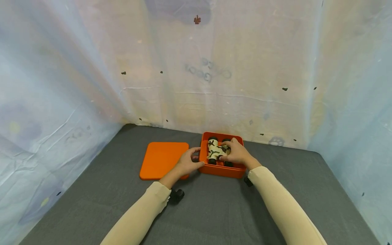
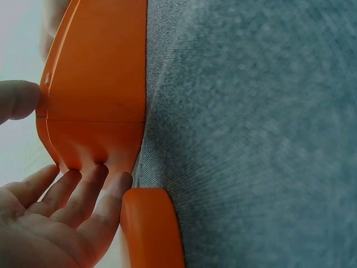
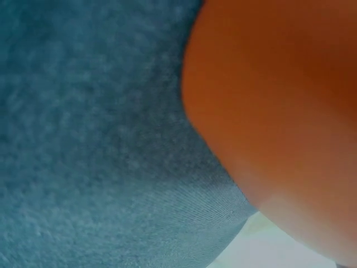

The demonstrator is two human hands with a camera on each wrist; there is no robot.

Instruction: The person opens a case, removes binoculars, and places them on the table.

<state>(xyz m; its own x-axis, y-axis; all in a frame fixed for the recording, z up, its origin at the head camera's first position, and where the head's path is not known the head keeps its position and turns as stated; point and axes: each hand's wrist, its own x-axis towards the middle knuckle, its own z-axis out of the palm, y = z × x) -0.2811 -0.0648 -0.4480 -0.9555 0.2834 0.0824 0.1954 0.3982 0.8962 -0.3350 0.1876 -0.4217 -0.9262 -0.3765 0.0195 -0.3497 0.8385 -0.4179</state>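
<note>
Gripping camouflage binoculars, right fingers curled, left fingers loosely spread against smooth, round-cornered orange box

Left hand: fingers gently bent, thumb apart
Right hand: fingers and thumb curled, gripping
Arms: extended forward

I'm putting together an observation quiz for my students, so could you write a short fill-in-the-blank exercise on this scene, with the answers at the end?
1. The hand gripping the binoculars is the person's ____ hand.
2. The binoculars, pale with dark blotches, have a ____ pattern.
3. In the head view, the lid lies to the ____ of the box.
4. The lid and the box share the same colour, ____.

Missing words: right; camouflage; left; orange.
</note>
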